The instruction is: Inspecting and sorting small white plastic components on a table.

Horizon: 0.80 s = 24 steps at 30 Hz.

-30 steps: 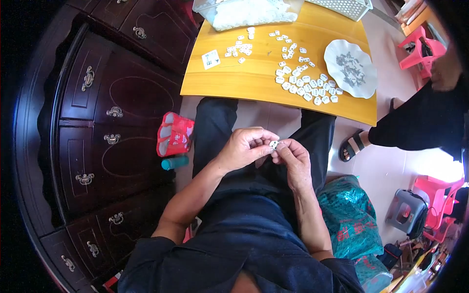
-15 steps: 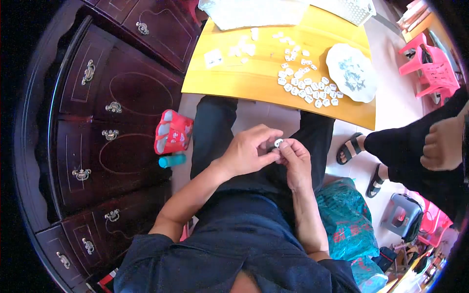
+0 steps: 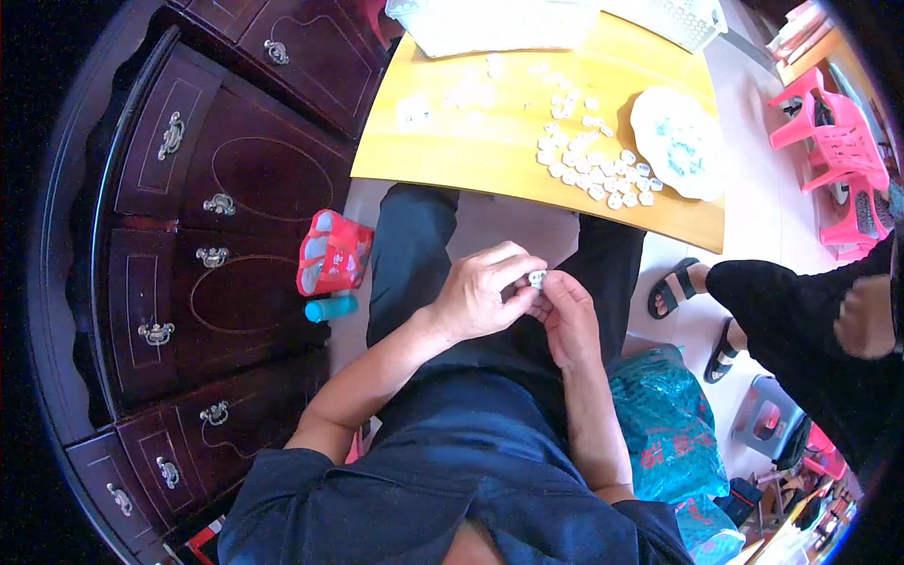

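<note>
Above my lap, my left hand and my right hand meet at the fingertips around a small white piece with dark marks or holes on its face. My left thumb and forefinger close on it from one side, my right thumb and fingers from the other. Its underside is hidden by the fingers. On the yellow table beyond my knees lie several similar small white pieces, spread in a loose group. Next to them is a white scalloped plate with small grey-blue bits in it.
White baskets stand at the table's far edge. Dark drawers line my left, with a red bag and a teal cylinder beside them. At my right are a teal plastic bag, another person's sandalled foot and pink chairs.
The small white piece has turned between my fingers and shows a broader marked face. My hands stay almost in place. The other person's hand at the right has moved lower.
</note>
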{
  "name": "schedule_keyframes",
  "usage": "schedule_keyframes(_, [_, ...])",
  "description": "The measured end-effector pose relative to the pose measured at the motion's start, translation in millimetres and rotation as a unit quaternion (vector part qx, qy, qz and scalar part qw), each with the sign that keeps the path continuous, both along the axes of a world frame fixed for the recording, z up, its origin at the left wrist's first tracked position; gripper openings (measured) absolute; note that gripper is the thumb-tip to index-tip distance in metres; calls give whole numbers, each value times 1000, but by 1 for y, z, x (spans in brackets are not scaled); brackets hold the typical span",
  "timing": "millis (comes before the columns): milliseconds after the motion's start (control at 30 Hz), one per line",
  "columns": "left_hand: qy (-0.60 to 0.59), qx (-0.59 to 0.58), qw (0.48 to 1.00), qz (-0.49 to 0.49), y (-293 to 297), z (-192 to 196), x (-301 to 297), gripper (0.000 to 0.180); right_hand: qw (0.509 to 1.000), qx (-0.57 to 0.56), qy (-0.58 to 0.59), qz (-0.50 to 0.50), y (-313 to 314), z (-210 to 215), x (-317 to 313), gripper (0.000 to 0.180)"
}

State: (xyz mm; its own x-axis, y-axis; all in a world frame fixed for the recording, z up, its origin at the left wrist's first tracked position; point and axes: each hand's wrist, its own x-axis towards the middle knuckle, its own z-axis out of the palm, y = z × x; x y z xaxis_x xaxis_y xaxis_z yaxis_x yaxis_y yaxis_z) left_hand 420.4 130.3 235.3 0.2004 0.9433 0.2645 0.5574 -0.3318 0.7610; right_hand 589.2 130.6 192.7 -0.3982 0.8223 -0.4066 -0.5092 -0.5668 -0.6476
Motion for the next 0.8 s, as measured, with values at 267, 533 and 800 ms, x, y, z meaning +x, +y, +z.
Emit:
schedule_keyframes(267, [-77, -33, 996, -28, 2, -2, -3, 32, 995, 56, -80, -7, -1, -4, -2, 23])
schedule_keyframes(533, [-151, -206, 965, -61, 7, 5, -19, 22, 993, 70, -91, 8, -2, 1, -2, 21])
schedule_keyframes(800, [-157, -165, 972, -58, 8, -3, -21, 17, 990, 97, -99, 19, -1, 5, -3, 18])
